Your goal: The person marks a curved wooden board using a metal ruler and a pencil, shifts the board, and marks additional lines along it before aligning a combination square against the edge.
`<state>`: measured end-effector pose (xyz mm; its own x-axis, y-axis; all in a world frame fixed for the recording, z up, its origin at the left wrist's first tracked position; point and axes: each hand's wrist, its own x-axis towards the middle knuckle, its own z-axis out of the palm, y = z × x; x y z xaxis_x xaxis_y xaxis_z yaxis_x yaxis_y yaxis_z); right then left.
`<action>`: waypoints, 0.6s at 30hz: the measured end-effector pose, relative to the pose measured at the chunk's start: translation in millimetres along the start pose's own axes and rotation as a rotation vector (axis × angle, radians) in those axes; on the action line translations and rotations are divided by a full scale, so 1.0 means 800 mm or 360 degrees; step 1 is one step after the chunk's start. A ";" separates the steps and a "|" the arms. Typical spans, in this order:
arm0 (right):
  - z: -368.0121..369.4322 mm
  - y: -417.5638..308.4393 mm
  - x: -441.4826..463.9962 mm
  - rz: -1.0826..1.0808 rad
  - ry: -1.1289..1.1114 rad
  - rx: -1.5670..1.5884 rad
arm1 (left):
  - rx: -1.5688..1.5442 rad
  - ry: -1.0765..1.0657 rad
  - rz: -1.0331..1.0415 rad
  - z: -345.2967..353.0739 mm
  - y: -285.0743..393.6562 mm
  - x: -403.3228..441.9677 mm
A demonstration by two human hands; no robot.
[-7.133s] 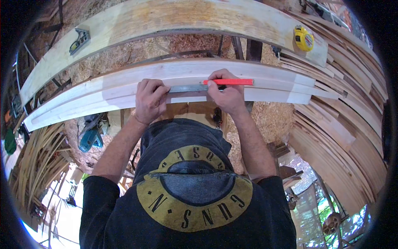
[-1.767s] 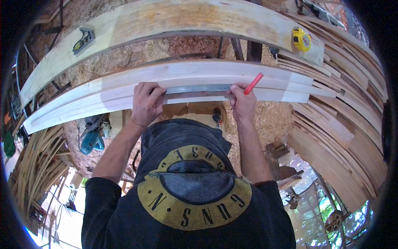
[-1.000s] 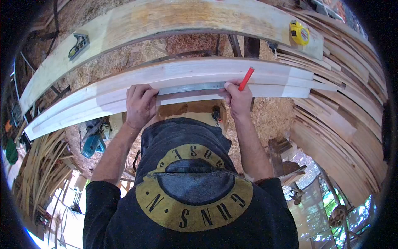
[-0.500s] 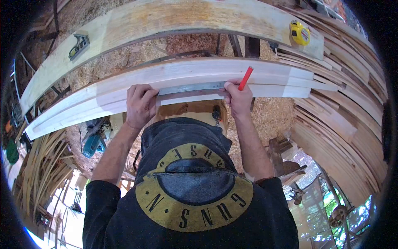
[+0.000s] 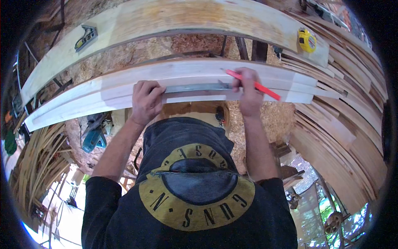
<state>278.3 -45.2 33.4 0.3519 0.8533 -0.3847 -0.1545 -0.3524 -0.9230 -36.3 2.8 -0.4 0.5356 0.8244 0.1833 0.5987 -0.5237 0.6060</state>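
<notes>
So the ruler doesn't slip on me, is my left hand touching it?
Touching. The head view shows the left hand at one end of the ruler, its fingers meeting it with no gap.

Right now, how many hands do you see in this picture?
2. The left hand is at the left end of the metal ruler; the right hand holds the red pencil. None seems hidden.

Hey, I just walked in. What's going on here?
A person is working over long pale boards, with a metal ruler lying along them. The left hand holds the ruler's left end. The right hand grips a red pencil near the other end; it's blurred, so I can't tell whether the tip touches wood. A yellow tape measure rests on the wide board beyond.
</notes>
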 end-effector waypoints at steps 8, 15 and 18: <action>0.076 0.007 0.002 -0.0009 -0.0479 -0.0569 | -0.0025 -0.0048 -0.0020 -0.005 0.002 0.002; 0.085 0.029 0.006 -0.0417 -0.0486 -0.0710 | -0.0011 0.0007 0.0008 0.002 -0.003 -0.003; 0.084 0.032 0.005 -0.0387 -0.0487 -0.0682 | -0.0008 0.0004 0.0017 -0.001 -0.003 -0.002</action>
<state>213.8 -24.9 8.5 0.0377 0.9791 -0.2001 0.3076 -0.2019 -0.9299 -38.7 3.1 -1.5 0.5405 0.8192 0.1918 0.5901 -0.5316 0.6077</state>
